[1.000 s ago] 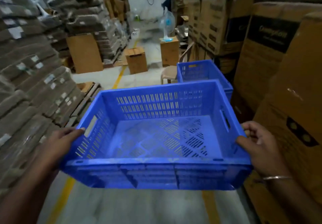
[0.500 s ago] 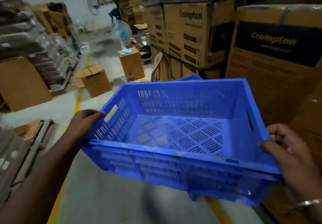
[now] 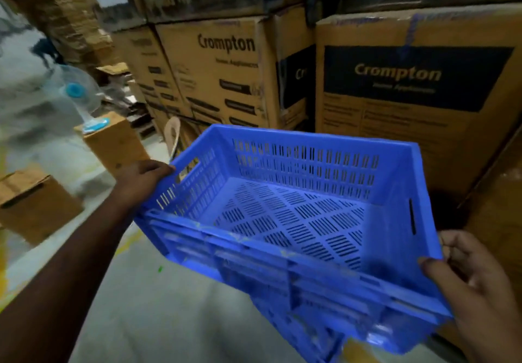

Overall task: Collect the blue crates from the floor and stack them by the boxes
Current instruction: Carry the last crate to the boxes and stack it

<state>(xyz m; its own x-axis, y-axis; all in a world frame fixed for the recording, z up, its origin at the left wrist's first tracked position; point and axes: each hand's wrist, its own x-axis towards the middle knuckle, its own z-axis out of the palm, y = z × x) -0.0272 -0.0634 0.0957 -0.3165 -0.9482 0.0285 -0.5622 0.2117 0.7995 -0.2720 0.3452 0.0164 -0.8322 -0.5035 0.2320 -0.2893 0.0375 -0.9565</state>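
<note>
I hold an empty blue slotted crate [image 3: 293, 221] in the air in front of me, tilted down to the right. My left hand [image 3: 141, 176] grips its left rim by the handle slot. My right hand [image 3: 463, 275] grips the right rim near the front corner. Right behind the crate rises a wall of stacked brown Crompton boxes [image 3: 409, 85]. Under the held crate's front edge shows the blue of a second crate [image 3: 299, 337], mostly hidden and blurred.
A small table fan [image 3: 79, 97] stands on a cardboard box [image 3: 115, 142] at the left. Another brown carton [image 3: 34, 207] sits on the grey floor further left. A pale chair back [image 3: 172, 133] leans by the boxes. Yellow floor line at far left.
I have turned right and come closer to the Crompton boxes with the crate, which now tilts down to the right. The second crate, earlier ahead by the boxes, is now mostly hidden beneath the held one.
</note>
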